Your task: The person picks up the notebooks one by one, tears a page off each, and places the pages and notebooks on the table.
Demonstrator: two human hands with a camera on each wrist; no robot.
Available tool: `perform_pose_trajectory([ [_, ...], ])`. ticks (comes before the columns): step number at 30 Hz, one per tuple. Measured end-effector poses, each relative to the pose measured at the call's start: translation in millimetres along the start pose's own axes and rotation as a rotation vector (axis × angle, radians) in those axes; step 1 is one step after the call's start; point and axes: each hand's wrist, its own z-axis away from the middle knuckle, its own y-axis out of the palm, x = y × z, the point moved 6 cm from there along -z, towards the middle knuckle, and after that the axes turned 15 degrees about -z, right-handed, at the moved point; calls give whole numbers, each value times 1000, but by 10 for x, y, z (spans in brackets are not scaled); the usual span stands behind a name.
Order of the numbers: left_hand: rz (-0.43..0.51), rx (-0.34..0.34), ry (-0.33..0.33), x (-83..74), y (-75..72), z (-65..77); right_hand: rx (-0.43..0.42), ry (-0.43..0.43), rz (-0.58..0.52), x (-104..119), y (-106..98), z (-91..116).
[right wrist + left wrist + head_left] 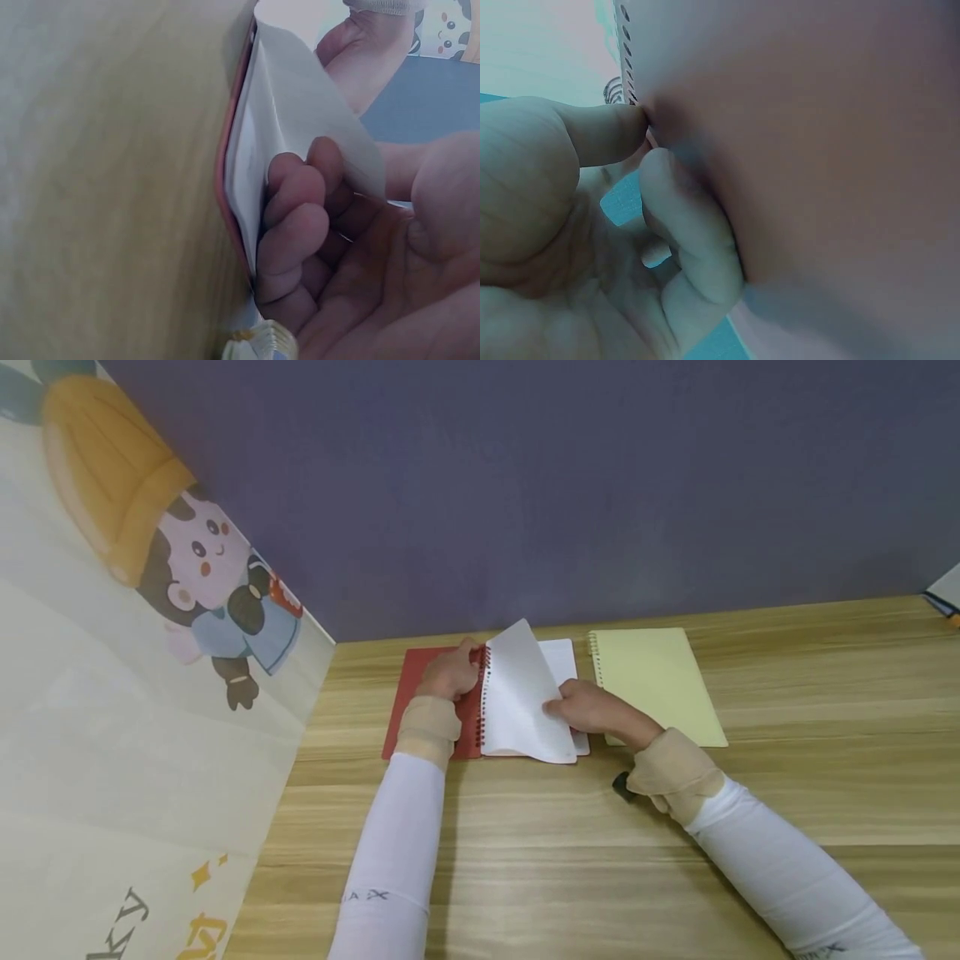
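Note:
A spiral notebook with a red cover (408,702) lies spread out on the table. My left hand (448,675) is at its ring binding (481,718), over the cover's inner edge. In the left wrist view, thumb and a bent finger (694,217) pinch the notebook's edge beside the rings. A white page (517,693) stands partly lifted, its outer edge pinched by my right hand (588,706). The right wrist view shows that page (307,97) bowed away from the sheets beneath, with curled fingers (296,232) under it.
Right of the red notebook lies a pale yellow spiral notebook (660,685), close to my right hand. The wooden table (540,843) meets a dark wall panel (562,485) at the back. On the left stands a pale wall (90,710) with a cartoon figure.

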Motion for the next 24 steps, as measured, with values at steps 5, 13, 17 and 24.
perform_pose_trajectory([
  [5,10,-3,0,4,-7,-5,4,-4,1,4,-13,-10],
  [13,42,17,-8,3,-4,-11,35,-2,18,2,-14,-12],
  [17,44,29,-9,-10,-12,-12,43,-4,18,11,-21,-10],
  [24,73,31,1,-23,-8,-34,56,-2,23,4,-27,-19],
])
